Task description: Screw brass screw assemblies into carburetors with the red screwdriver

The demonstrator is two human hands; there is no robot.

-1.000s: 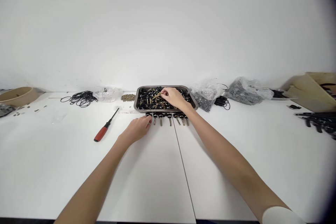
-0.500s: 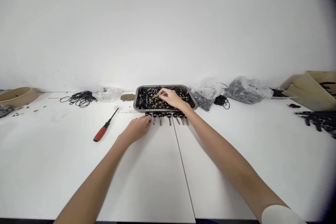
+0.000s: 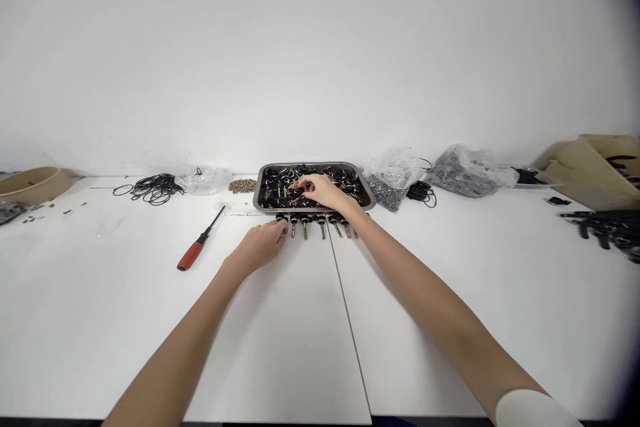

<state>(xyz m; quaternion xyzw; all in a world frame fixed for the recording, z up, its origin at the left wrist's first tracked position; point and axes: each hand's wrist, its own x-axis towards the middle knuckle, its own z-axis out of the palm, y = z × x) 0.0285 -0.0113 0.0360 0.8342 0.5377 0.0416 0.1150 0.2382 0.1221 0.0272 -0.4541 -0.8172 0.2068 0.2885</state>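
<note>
My left hand [image 3: 263,242] rests on the table with its fingers curled closed around the leftmost part of a short row. That part shows only its black head [image 3: 282,217]; the rest is behind my fingers. Beside it stretch several black-headed parts with brass-coloured shafts [image 3: 305,229], lined up along the tray's front edge. My right hand [image 3: 323,191] reaches into a metal tray [image 3: 257,199] heaped with similar black and brass parts [image 3: 280,192]. Its thumb and fingers are pinched together down among them, and what they grip is too small to make out.
A red-handled screwdriver [image 3: 191,255] lies left of my left hand. Along the wall are black rubber rings [image 3: 157,188], a pile of small brass pieces [image 3: 243,185], and plastic bags [image 3: 393,183] [image 3: 470,173] of small grey parts. Black parts [image 3: 607,230] lie far right.
My right hand's fingers have shifted slightly lower into the parts in the tray, and the brass piece seen at its fingertips no longer shows. My left hand has stayed in place.
</note>
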